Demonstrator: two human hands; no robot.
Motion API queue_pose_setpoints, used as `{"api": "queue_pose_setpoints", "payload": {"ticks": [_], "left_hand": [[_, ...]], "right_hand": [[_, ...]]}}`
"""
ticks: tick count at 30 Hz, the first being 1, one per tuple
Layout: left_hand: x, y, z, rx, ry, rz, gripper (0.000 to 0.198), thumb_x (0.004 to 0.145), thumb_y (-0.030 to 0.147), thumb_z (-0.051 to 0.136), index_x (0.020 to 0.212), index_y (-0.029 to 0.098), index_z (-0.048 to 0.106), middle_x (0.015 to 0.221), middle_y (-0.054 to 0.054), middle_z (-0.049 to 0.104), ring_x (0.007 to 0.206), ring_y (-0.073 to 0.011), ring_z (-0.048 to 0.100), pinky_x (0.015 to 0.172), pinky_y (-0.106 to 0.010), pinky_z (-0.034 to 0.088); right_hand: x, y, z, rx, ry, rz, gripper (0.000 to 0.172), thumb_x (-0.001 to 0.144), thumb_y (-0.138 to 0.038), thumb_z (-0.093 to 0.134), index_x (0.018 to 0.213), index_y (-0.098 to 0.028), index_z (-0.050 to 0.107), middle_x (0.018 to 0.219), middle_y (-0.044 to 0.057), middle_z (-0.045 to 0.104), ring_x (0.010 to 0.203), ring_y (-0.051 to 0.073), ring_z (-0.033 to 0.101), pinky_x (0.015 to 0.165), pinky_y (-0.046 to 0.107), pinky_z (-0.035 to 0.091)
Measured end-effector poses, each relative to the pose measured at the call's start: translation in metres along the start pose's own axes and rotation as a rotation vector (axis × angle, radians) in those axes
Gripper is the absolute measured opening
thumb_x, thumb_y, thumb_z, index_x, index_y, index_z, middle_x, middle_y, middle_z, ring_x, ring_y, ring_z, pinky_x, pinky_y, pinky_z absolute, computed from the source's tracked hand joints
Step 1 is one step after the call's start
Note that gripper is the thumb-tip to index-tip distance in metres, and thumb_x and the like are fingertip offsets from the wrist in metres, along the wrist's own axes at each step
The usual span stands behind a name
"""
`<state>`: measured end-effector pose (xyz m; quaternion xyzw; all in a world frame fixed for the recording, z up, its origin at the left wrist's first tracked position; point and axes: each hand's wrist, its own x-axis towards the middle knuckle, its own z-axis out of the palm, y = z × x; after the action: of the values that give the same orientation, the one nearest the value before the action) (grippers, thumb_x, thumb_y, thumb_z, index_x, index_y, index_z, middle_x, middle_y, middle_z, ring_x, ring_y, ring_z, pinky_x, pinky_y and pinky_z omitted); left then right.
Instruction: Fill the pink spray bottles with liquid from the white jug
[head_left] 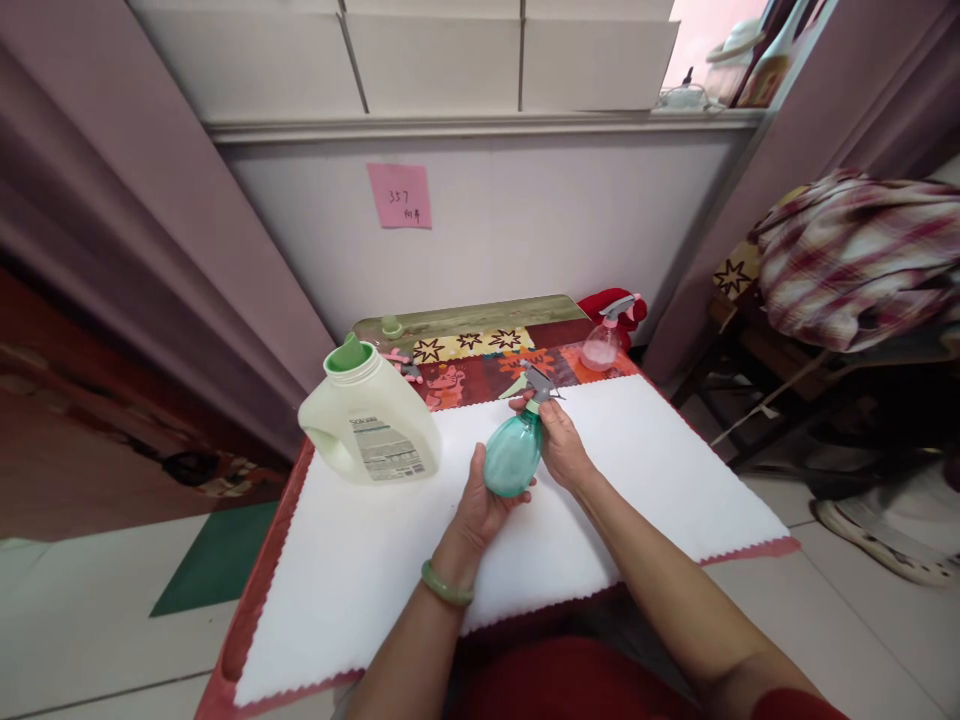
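A teal spray bottle (pixel 513 456) with a grey trigger head is held between my two hands above the white mat (pixel 630 470). My left hand (pixel 481 505) cups its rounded body from below and the left side. At the neck, the fingers of my right hand (pixel 561 440) close round the pale collar under the sprayer. To the left stands a large cream detergent jug (pixel 371 420) with its green spout exposed. A clear spray bottle with pink trim (pixel 601 345) stands at the table's back right, apart from both hands.
A small green cap (pixel 391 326) lies at the back of the table by a pink and grey sprayer head (pixel 405 367). Behind rises a white wall with a pink note (pixel 400 196). Plaid cloth (pixel 855 255) is heaped at the right.
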<state>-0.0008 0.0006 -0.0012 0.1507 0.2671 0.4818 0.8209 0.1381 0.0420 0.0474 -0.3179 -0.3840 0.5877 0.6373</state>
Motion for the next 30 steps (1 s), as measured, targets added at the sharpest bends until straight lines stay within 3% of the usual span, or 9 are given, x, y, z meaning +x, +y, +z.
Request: {"api": "queue_pose_setpoints", "payload": {"ticks": [7, 17, 22, 27, 30], "left_hand": [[-0.002, 0.000, 0.002, 0.011, 0.007, 0.005, 0.066, 0.091, 0.069, 0.058, 0.124, 0.011, 0.065, 0.094, -0.013, 0.077, 0.072, -0.0265, 0.075, 0.053, -0.033, 0.057], [-0.002, 0.001, 0.003, 0.034, 0.043, 0.027, 0.066, 0.089, 0.068, 0.061, 0.123, 0.012, 0.065, 0.094, -0.013, 0.076, 0.071, -0.0262, 0.074, 0.052, -0.032, 0.055], [-0.003, -0.004, 0.003, 0.056, 0.053, 0.075, 0.064, 0.086, 0.067, 0.066, 0.121, 0.013, 0.065, 0.097, -0.013, 0.075, 0.073, -0.0264, 0.072, 0.054, -0.034, 0.055], [-0.003, -0.010, 0.005, 0.082, 0.058, 0.214, 0.055, 0.080, 0.046, 0.083, 0.124, 0.019, 0.062, 0.117, -0.010, 0.071, 0.096, -0.0235, 0.069, 0.078, -0.035, 0.059], [-0.004, -0.010, 0.006, 0.099, 0.048, 0.277, 0.065, 0.068, 0.028, 0.093, 0.124, 0.024, 0.059, 0.121, -0.006, 0.068, 0.106, -0.0214, 0.066, 0.092, -0.034, 0.055]], "right_hand": [[-0.002, 0.003, 0.003, 0.024, 0.035, -0.020, 0.045, 0.085, -0.063, 0.071, 0.107, -0.025, 0.066, 0.108, 0.006, 0.077, 0.108, 0.027, 0.068, 0.087, 0.038, 0.053], [-0.009, 0.005, 0.002, -0.023, 0.000, 0.000, 0.039, 0.089, -0.060, 0.068, 0.111, -0.027, 0.065, 0.115, 0.003, 0.076, 0.079, 0.019, 0.065, 0.068, 0.031, 0.050], [-0.007, 0.006, 0.003, -0.024, 0.039, -0.012, 0.041, 0.089, -0.060, 0.068, 0.110, -0.025, 0.066, 0.110, 0.004, 0.077, 0.082, 0.019, 0.065, 0.072, 0.031, 0.050], [-0.005, 0.007, 0.002, -0.069, 0.145, -0.030, 0.044, 0.085, -0.058, 0.073, 0.109, -0.022, 0.067, 0.106, 0.007, 0.079, 0.091, 0.023, 0.069, 0.080, 0.034, 0.052], [-0.008, 0.006, 0.003, -0.090, 0.217, -0.061, 0.043, 0.081, -0.054, 0.077, 0.108, -0.022, 0.069, 0.107, 0.008, 0.079, 0.101, 0.025, 0.069, 0.087, 0.037, 0.051]]}}
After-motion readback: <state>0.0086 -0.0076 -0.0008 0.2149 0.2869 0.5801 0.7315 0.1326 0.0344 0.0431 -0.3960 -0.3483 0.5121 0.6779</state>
